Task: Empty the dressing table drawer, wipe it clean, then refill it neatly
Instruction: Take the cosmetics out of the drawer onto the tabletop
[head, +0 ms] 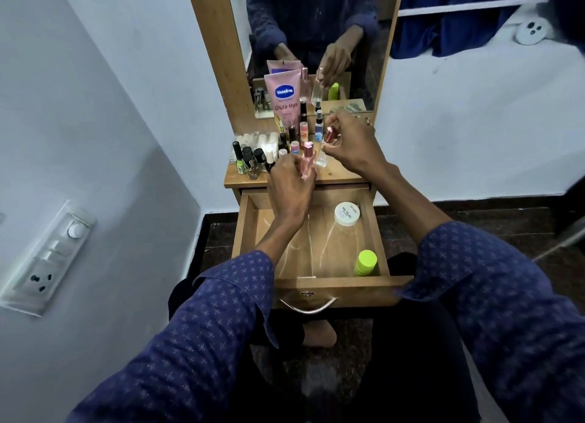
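Observation:
The wooden drawer (250, 232) of the dressing table stands pulled open below me. Inside lie a white-lidded jar (347, 213) at the back right and a green-capped bottle (366, 262) at the front right. My left hand (289, 187) grips a pink perfume bottle (307, 160) just above the tabletop's front edge. My right hand (351, 144) holds a clear bottle with a red metallic cap (330, 136) over the tabletop. A pink Vaseline tube (283, 98) stands against the mirror.
Several nail polish bottles (250, 161) and small cosmetic vials (302, 130) crowd the left and middle of the tabletop (342, 177). The mirror (310, 27) rises behind. A wall switchboard (47, 258) is at left. The drawer handle (307, 308) faces my lap.

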Demonstrator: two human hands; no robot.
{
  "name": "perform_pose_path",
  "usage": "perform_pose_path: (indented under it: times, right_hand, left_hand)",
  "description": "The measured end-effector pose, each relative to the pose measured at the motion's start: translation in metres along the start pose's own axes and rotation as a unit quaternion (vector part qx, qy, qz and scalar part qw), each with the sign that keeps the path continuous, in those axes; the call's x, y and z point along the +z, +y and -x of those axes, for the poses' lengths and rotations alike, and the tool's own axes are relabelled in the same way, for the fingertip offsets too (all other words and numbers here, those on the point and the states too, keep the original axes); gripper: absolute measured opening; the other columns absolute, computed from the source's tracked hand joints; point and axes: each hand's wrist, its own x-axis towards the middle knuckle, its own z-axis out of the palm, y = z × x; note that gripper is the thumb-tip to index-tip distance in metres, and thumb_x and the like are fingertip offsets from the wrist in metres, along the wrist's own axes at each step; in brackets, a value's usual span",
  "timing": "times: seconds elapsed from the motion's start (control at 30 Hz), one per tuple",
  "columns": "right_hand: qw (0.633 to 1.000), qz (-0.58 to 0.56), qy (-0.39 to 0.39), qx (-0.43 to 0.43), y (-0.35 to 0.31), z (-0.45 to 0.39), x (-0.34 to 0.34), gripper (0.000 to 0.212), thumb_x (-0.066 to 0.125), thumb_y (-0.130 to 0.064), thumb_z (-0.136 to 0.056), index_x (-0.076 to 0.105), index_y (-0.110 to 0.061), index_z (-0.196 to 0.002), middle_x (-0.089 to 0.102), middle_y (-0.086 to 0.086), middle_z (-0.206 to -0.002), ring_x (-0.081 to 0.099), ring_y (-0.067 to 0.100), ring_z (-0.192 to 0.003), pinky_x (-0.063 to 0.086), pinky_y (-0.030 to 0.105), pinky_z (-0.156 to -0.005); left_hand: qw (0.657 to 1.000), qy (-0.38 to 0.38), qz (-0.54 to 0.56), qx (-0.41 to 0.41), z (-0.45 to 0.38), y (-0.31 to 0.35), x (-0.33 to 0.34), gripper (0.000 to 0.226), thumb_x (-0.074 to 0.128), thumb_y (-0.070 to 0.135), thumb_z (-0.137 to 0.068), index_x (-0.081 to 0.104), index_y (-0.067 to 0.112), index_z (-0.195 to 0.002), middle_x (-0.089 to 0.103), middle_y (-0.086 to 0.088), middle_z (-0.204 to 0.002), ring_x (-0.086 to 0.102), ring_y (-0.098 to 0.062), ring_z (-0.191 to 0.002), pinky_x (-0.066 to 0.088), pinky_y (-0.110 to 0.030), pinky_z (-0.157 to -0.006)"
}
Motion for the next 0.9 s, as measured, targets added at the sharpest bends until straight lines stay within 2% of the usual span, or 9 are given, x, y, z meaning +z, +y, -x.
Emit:
perform_pose_path:
  times: [0.17, 0.3, 0.47, 0.57, 0.73, 0.9]
  right_hand:
    - [1.0, -0.013, -0.012, -0.018, 0.007, -0.028, 0.023, 0.044, 0.087, -0.016, -0.082, 0.059, -0.016, -0.116, 0.069, 0.004, -0.097, 0.068, 0.02, -0.084, 0.059, 0.045, -0.077]
    - [0.998, -0.052, -0.023, -0.026, 0.009, -0.042, 0.034, 0.044, 0.084, -0.008, -0.083, 0.06, -0.013, -0.119, 0.067, 0.006, -0.091, 0.067, 0.02, -0.081, 0.06, 0.047, -0.083]
    - [0.997, -0.072, -0.017, -0.024, 0.01, -0.047, 0.04, 0.042, 0.081, 0.0, -0.084, 0.062, -0.007, -0.121, 0.069, 0.013, -0.094, 0.069, 0.024, -0.08, 0.058, 0.039, -0.071]
    - [0.997, -0.082, -0.015, -0.005, 0.014, -0.047, 0.042, 0.042, 0.084, -0.002, -0.083, 0.063, -0.007, -0.12, 0.069, 0.009, -0.092, 0.068, 0.015, -0.077, 0.06, 0.032, -0.07]
    - [0.995, -0.098, -0.013, 0.023, 0.022, -0.037, 0.037, 0.043, 0.084, 0.0, -0.082, 0.065, -0.011, -0.119, 0.071, 0.003, -0.095, 0.071, 0.012, -0.081, 0.06, 0.021, -0.065]
    - [0.993, -0.111, 0.022, 0.046, 0.033, 0.001, 0.026, 0.037, 0.08, 0.005, -0.078, 0.069, -0.011, -0.11, 0.072, 0.002, -0.097, 0.069, 0.014, -0.086, 0.06, 0.029, -0.072]
  left_hand:
    - [1.0, 0.006, 0.002, -0.003, -0.003, -0.002, 0.006, 0.017, 0.079, 0.033, -0.094, 0.073, 0.017, -0.094, 0.071, 0.004, -0.088, 0.065, -0.006, -0.074, 0.058, -0.025, -0.066]
    - [1.0, 0.01, 0.002, -0.004, -0.005, 0.0, 0.007, 0.019, 0.079, 0.033, -0.094, 0.074, 0.015, -0.096, 0.073, 0.002, -0.088, 0.065, -0.006, -0.073, 0.045, -0.011, -0.061]
    - [1.0, 0.014, -0.002, -0.005, -0.007, -0.001, 0.01, 0.019, 0.08, 0.032, -0.093, 0.073, 0.015, -0.1, 0.074, 0.0, -0.091, 0.067, -0.006, -0.076, 0.058, -0.023, -0.065]
    - [1.0, 0.006, 0.014, -0.005, -0.008, -0.004, 0.009, 0.02, 0.081, 0.031, -0.092, 0.071, 0.016, -0.101, 0.073, 0.002, -0.092, 0.068, -0.007, -0.078, 0.061, -0.028, -0.068]
    - [1.0, 0.004, 0.029, -0.008, -0.001, -0.006, 0.005, 0.031, 0.087, 0.025, -0.086, 0.061, 0.018, -0.101, 0.068, 0.007, -0.088, 0.065, -0.005, -0.076, 0.056, -0.025, -0.066]
    - [0.999, -0.02, 0.036, 0.01, 0.019, -0.013, 0.005, 0.029, 0.083, 0.022, -0.088, 0.056, 0.02, -0.1, 0.065, 0.008, -0.088, 0.063, -0.009, -0.078, 0.056, -0.032, -0.068]
